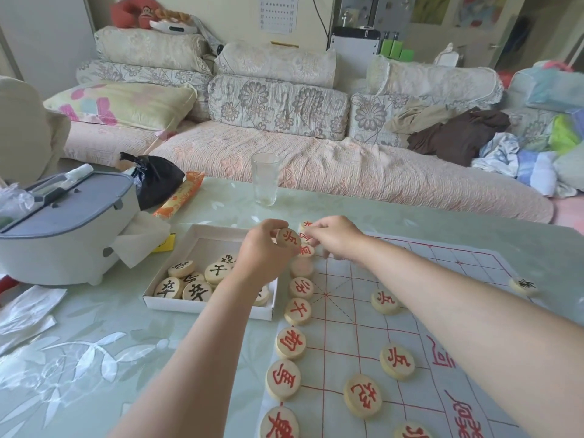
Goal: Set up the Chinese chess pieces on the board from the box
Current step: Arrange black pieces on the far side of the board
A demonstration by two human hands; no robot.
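Glass table, left hand fingers pinching red piece by box, right hand fingers curled (grip unclear)

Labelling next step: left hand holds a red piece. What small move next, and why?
Probably set the red piece pinched in the left hand on a free board crossing, in line with the two matching pieces already placed; it is lifted and bears their character.

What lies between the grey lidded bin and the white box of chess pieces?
In the head view, a white tissue and a yellow slip lie between the grey bin and the box.
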